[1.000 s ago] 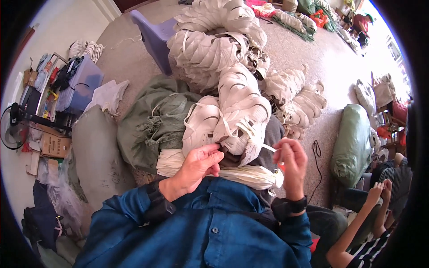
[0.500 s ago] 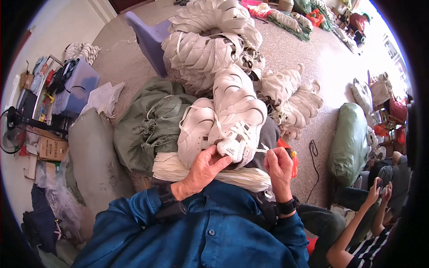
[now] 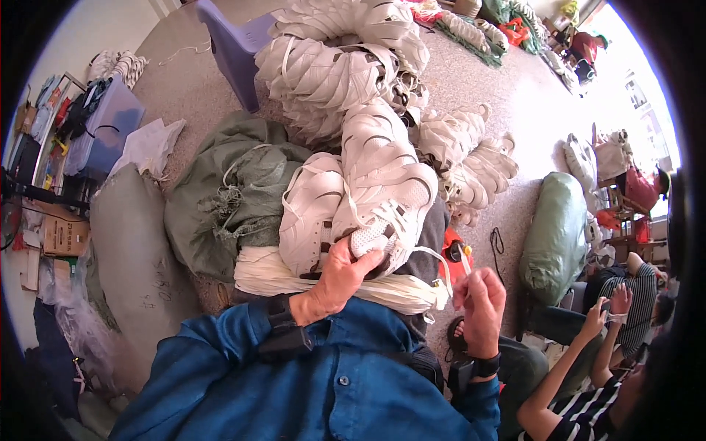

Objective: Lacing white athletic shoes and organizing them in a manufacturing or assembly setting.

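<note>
A nested stack of white shoe uppers [image 3: 376,151] rests across my lap. At its near end, my left hand [image 3: 334,283] pinches the perforated tongue [image 3: 368,239] of the closest upper between thumb and fingers. A white shoelace [image 3: 434,252] runs from that upper's eyelets out to the right. My right hand [image 3: 482,309] is closed on the lace, apart from the shoe. Left of the stack lies another white upper [image 3: 312,209]. Beneath them, a bundle of cream-white laces [image 3: 261,273] spans my lap.
Coiled stacks of white uppers [image 3: 323,77] rise ahead, beside a purple chair [image 3: 232,55]. Green sacking [image 3: 235,184] and a grey sack [image 3: 143,250] lie left. An orange-red container [image 3: 457,253] stands near my right hand. A co-worker's hands [image 3: 607,312] are at far right, near a green sack [image 3: 551,235].
My right hand has moved right and toward me, drawing the lace out longer. My left hand stays at the tongue. The whole view has shifted slightly.
</note>
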Tool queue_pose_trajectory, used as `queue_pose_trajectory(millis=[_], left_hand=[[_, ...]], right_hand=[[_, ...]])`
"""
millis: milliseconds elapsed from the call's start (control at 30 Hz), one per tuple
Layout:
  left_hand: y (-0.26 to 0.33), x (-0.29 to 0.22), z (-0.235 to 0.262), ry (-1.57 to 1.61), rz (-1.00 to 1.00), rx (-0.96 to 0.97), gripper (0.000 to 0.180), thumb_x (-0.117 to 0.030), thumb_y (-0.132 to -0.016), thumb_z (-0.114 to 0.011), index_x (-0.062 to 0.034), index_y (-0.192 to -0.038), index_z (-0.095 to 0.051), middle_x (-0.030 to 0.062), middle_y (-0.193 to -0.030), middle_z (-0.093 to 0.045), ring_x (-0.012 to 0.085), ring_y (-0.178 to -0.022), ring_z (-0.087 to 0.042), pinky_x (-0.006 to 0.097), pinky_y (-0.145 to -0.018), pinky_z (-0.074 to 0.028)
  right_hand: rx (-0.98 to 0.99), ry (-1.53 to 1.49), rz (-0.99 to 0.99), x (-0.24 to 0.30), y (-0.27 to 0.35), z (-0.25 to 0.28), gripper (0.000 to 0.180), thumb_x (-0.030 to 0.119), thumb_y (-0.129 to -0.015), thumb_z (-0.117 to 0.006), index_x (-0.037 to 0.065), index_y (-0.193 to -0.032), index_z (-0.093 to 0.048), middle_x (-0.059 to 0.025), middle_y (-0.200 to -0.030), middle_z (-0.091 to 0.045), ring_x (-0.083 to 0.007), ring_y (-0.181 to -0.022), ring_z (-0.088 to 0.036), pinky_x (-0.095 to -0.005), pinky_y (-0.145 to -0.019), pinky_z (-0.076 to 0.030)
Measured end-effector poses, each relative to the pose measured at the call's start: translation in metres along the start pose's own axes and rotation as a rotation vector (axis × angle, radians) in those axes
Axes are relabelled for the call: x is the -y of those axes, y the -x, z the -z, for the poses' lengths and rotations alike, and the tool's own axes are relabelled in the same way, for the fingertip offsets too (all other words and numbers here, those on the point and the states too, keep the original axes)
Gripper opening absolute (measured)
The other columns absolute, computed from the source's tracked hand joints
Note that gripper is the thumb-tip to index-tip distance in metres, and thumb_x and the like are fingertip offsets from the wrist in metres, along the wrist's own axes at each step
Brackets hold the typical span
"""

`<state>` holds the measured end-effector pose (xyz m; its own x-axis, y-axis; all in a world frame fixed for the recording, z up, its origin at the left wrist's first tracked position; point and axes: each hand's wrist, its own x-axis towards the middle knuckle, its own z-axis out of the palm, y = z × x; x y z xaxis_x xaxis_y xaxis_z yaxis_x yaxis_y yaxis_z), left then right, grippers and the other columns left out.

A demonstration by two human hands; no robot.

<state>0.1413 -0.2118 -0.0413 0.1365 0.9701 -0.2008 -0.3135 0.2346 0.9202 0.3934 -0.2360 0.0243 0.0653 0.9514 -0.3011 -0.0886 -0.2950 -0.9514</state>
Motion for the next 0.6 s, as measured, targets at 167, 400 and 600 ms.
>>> queue_pose_trajectory(millis=[167,400,600], left_hand=[[-0.003,-0.018,-0.005,0.449,0.259,-0.048,0.029,-0.020,-0.102,-0.058,-0.0009,-0.124,-0.062,0.0061,-0.114,-0.069,0.0161,-0.105,-0.066,0.031,-0.092,-0.053],[-0.002,-0.015,-0.003,0.450,0.312,-0.070,0.027,-0.022,-0.102,-0.060,-0.0032,-0.120,-0.064,0.0023,-0.107,-0.068,0.0116,-0.096,-0.064,0.029,-0.084,-0.052],[-0.001,-0.018,-0.002,0.449,0.325,-0.038,0.027,-0.021,-0.100,-0.063,-0.0019,-0.117,-0.065,0.0027,-0.107,-0.069,0.0115,-0.094,-0.064,0.028,-0.081,-0.051]], right_hand=[[0.163,-0.093,0.035,0.017,-0.021,-0.064,0.008,0.011,-0.101,-0.057,0.004,-0.098,-0.054,0.0039,-0.067,-0.049,-0.0032,-0.055,-0.041,-0.0197,-0.049,-0.031],[0.187,0.185,0.024,-0.034,-0.028,-0.062,0.007,0.008,-0.102,-0.057,0.001,-0.103,-0.056,-0.0053,-0.075,-0.064,-0.0074,-0.056,-0.055,-0.0211,-0.052,-0.044],[0.204,0.044,0.017,0.015,-0.014,-0.067,0.011,0.006,-0.100,-0.060,0.001,-0.090,-0.057,-0.0056,-0.075,-0.065,-0.0080,-0.056,-0.056,-0.0225,-0.050,-0.044]])
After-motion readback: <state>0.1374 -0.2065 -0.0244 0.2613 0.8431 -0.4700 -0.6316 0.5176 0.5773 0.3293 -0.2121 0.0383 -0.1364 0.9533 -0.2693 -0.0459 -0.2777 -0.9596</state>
